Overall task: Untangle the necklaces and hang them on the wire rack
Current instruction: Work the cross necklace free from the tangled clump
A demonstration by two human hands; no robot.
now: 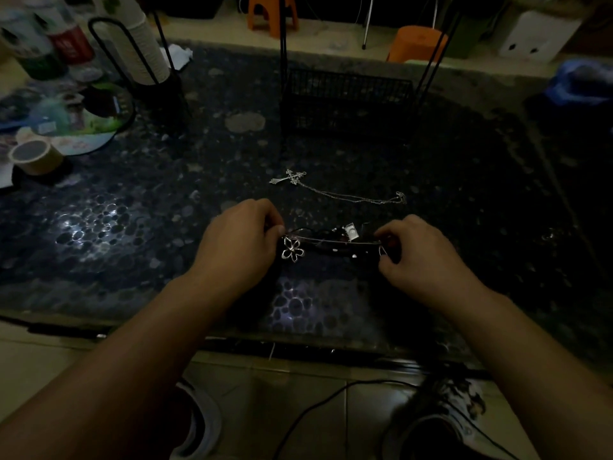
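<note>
A silver chain with a flower pendant (pixel 292 250) is stretched taut between my two hands, just above the dark pebble-patterned table (pixel 132 234). My left hand (pixel 240 242) pinches the end by the flower, and my right hand (pixel 421 254) pinches the other end. Beneath the chain lies a dark tangle of cords with a small square pendant (pixel 351 232). A separate silver necklace with a cross pendant (pixel 288 178) lies flat on the table beyond my hands. The black wire rack (pixel 346 101) stands at the back centre, its thin uprights rising out of view.
At the back left stand a cup holder with stacked paper cups (pixel 146 51), bottles (pixel 63 41), a round printed fan (pixel 89 127) and a tape roll (pixel 33 156). Orange stools (pixel 414 41) sit behind the table. A cable (pixel 318 406) runs over the floor near my feet.
</note>
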